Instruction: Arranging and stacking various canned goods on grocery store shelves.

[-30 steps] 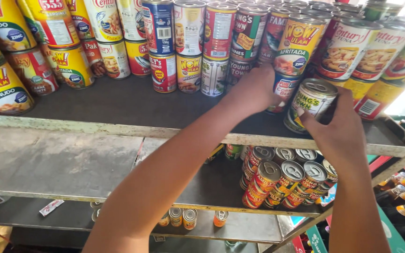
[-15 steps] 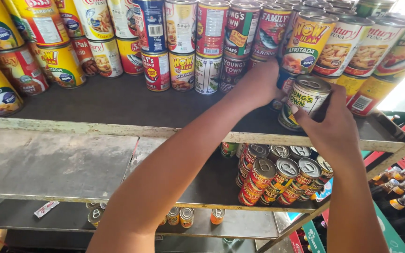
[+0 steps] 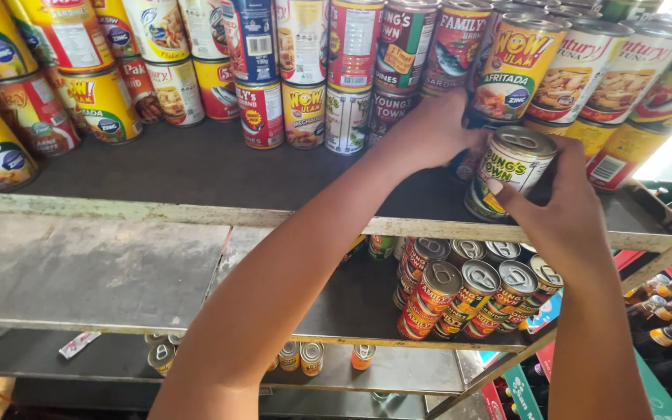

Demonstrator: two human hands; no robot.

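My right hand (image 3: 558, 204) grips a green-and-white tin can (image 3: 511, 171) with a pull-tab lid, tilted above the right part of the dark top shelf (image 3: 196, 175). My left hand (image 3: 429, 128) reaches across in front of it and rests on the cans standing behind, near a yellow can (image 3: 516, 68) and a dark can that is mostly hidden by the fingers. Whether the left hand holds a can is unclear.
Rows of stacked tin cans (image 3: 305, 70) fill the back of the top shelf. Red cans (image 3: 468, 284) with pull-tab lids lie on the middle shelf (image 3: 79, 272). Small cans (image 3: 305, 356) sit on the lowest shelf. Bottles (image 3: 670, 311) lie in crates at the right.
The view has shifted slightly, so the shelves and cans sit higher. My right hand has brought the green-and-white can a little lower and closer to the shelf's front edge.
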